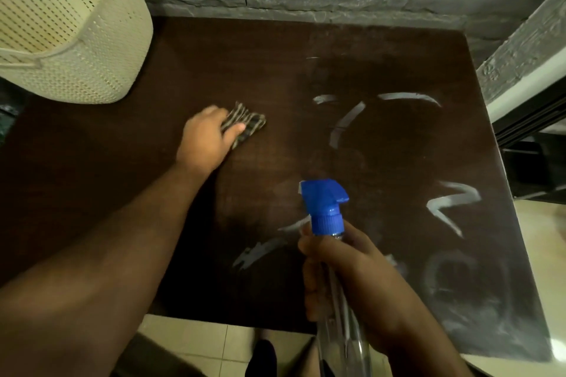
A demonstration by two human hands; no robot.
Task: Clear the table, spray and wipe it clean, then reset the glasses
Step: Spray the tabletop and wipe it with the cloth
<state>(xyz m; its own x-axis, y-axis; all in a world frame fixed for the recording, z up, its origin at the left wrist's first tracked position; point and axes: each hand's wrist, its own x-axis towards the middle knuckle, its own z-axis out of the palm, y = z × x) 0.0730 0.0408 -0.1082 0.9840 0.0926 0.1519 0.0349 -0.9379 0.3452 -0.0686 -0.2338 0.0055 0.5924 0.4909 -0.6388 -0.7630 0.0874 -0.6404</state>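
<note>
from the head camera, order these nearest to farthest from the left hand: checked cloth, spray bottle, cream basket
1. checked cloth: under the fingers of the left hand, mid table.
2. cream basket: on the table's far left corner.
3. spray bottle: near edge, gripped in the right hand.

Basket and bottle are close to call.

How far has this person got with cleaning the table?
Clearing looks done: nothing but a basket shows on the table. Wiping is in hand: the left hand presses a cloth on the top, and the right hand holds the spray bottle. White streaks on the right side are not yet wiped. No glasses are in view, so resetting them is left.
</note>
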